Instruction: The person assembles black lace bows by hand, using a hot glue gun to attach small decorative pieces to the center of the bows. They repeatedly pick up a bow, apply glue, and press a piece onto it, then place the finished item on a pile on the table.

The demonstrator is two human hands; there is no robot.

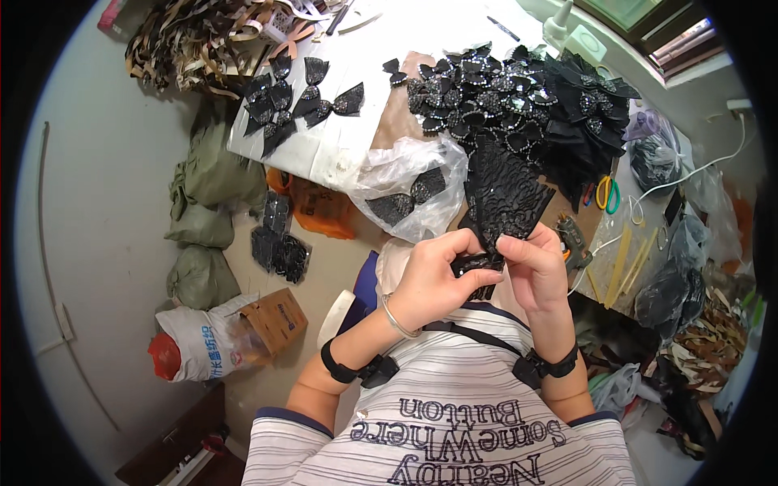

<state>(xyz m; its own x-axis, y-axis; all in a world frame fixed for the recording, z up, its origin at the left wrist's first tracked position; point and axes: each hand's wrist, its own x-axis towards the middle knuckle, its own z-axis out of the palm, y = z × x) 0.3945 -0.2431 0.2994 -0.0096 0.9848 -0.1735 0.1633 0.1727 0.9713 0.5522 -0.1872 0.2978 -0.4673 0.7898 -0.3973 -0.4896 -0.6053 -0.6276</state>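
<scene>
A piece of black patterned, lace-like fabric [506, 190] is gathered at its middle and fans out away from me. My left hand [438, 279] pinches its gathered lower part between thumb and fingers, with a shiny black end under the thumb. On the other side of the gather, my right hand [539, 267] grips the same fabric, thumb pressed on it. Just beyond lies a heap of black bows [478, 93] with glittering trim. A clear plastic bag [373, 174] with a black bow [391, 209] on it is at the table's near edge. More black bows [271, 109] lie at the left.
To the right are a glue gun [574, 243], scissors [602, 194] with yellow and green handles, yellowish sticks [618, 267] and a white cable [689, 178]. Brown and black strips [190, 49] pile up far left. Green sacks [203, 223] and a cardboard box [279, 324] stand on the floor.
</scene>
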